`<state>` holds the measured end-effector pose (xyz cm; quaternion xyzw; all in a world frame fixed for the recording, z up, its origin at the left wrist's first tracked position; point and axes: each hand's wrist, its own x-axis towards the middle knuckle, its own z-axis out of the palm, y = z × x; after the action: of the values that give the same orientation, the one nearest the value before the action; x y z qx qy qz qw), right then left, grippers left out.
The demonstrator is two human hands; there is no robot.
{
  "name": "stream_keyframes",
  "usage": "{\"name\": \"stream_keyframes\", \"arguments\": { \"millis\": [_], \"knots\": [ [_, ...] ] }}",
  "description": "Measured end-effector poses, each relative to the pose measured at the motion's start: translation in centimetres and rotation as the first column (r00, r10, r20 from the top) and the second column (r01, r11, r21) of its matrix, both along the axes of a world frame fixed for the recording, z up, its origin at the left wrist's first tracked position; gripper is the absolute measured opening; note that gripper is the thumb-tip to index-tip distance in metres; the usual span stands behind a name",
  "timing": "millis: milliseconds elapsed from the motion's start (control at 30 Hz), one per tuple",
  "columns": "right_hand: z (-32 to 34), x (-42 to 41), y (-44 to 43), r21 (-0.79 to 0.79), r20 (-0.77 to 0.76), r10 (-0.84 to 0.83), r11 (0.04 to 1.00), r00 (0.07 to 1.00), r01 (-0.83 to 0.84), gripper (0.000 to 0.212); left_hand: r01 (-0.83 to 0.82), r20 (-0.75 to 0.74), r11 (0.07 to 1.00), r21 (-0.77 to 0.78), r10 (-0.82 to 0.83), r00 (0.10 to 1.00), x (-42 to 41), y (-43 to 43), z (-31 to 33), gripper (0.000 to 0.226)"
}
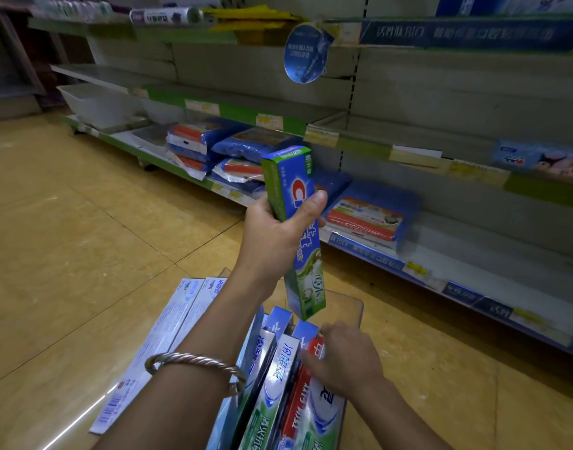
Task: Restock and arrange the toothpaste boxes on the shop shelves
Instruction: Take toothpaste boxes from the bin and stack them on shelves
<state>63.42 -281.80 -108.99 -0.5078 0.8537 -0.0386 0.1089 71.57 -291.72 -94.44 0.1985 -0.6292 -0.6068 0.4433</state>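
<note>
Two hands are at work over a clear plastic bin (356, 306) of toothpaste boxes (272, 384) on the tan tiled floor (67, 238). The left hand (275, 232), with a twisted metal bangle (197, 363) on its forearm, is clamped around a green and blue toothpaste box (294, 222), thumb across the printed front and fingers behind; the box stands nearly upright, tilted a little, its lower end just above the boxes in the bin. The right hand (343, 358) reaches down into the bin and lies on the standing boxes, fingertips touching a red and white box (298, 401); whether it has closed on one I cannot tell. More pale blue boxes (155, 345) lie flat just beside the bin on its left. Ahead run green-edged shop shelves (408, 151), mostly bare, with blue packets (369, 212) stacked on the bottom shelf and a round blue tag (306, 53) hanging from an upper one.
</note>
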Motion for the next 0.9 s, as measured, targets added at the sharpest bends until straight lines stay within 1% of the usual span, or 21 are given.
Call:
{"name": "stream_keyframes", "arguments": {
  "millis": [67,100,167,233,300,400,467,500,533,600,633,667,700,733,767,833,900],
  "knots": [
    [-0.1,0.2,-0.3,0.045,-0.051,0.027,0.999,0.998,-0.024,0.048,0.012,-0.007,1.000,0.004,-0.012,1.000,-0.2,0.2,-0.3,0.015],
    [-0.2,0.3,-0.3,0.058,-0.063,0.028,0.998,0.998,-0.024,0.050,0.021,-0.006,1.000,0.007,-0.021,1.000,-0.1,0.3,-0.5,0.022],
    [-0.4,0.5,-0.5,0.063,-0.083,0.030,0.998,0.996,-0.025,0.058,0.034,-0.009,0.999,0.018,-0.034,0.999,0.0,0.2,-0.7,0.029],
    [-0.3,0.2,-0.5,0.043,-0.056,0.020,0.999,0.998,-0.017,0.068,0.027,-0.019,0.999,0.044,-0.027,0.999,0.2,0.0,-0.7,0.030],
    [0.0,-0.2,-0.5,-0.041,0.027,-0.008,0.999,1.000,0.009,0.068,0.010,-0.039,0.997,0.081,-0.006,0.999,0.2,-0.4,-0.8,0.030],
    [1.2,-0.6,-0.4,-0.232,0.233,-0.018,0.970,0.972,0.074,0.053,0.000,-0.079,0.992,0.128,0.010,0.997,0.2,-0.7,-0.8,0.032],
    [2.2,-0.5,-0.5,-0.295,0.315,-0.009,0.949,0.949,0.107,0.056,-0.012,-0.102,0.989,0.147,0.027,0.994,0.3,-0.8,-0.8,0.034],
    [2.9,-0.7,-0.6,-0.344,0.338,-0.018,0.928,0.941,0.142,0.056,-0.024,-0.111,0.988,0.154,0.041,0.993,0.5,-0.9,-0.7,0.035],
    [3.7,-1.0,-0.7,-0.415,0.353,-0.039,0.889,0.935,0.193,0.050,-0.046,-0.120,0.986,0.158,0.065,0.991,0.7,-1.1,-0.6,0.035],
    [5.7,-2.3,-0.8,-0.535,0.437,-0.108,0.767,0.893,0.355,0.042,-0.141,-0.190,0.973,0.185,0.176,0.966,1.4,-1.9,-0.3,0.034],
    [7.0,-3.0,-0.8,-0.572,0.523,-0.125,0.682,0.843,0.456,0.042,-0.220,-0.257,0.953,0.208,0.270,0.928,1.8,-2.5,0.0,0.030],
    [8.4,-3.7,-0.9,-0.585,0.627,-0.118,0.581,0.770,0.566,0.043,-0.310,-0.331,0.921,0.236,0.376,0.866,2.4,-3.2,0.3,0.022],
    [9.7,-4.4,-0.9,-0.568,0.727,-0.092,0.475,0.681,0.671,0.045,-0.387,-0.386,0.883,0.265,0.465,0.797,2.9,-3.9,0.7,0.014],
    [11.0,-4.9,-1.0,-0.526,0.807,-0.057,0.384,0.588,0.759,0.045,-0.441,-0.418,0.850,0.289,0.527,0.740,3.3,-4.5,0.9,0.011],
    [12.1,-5.1,-1.1,-0.463,0.869,-0.024,0.319,0.495,0.827,0.045,-0.463,-0.438,0.833,0.304,0.553,0.708,3.6,-5.0,1.1,0.012],
    [13.7,-4.8,-1.5,-0.309,0.951,0.064,0.258,0.303,0.916,0.045,-0.461,-0.438,0.821,0.337,0.570,0.695,3.8,-5.3,1.0,0.018],
    [14.8,-4.2,-2.2,-0.176,0.978,0.154,0.246,0.141,0.953,0.041,-0.421,-0.405,0.812,0.405,0.572,0.714,3.3,-4.6,0.2,0.026]
  ]
}}
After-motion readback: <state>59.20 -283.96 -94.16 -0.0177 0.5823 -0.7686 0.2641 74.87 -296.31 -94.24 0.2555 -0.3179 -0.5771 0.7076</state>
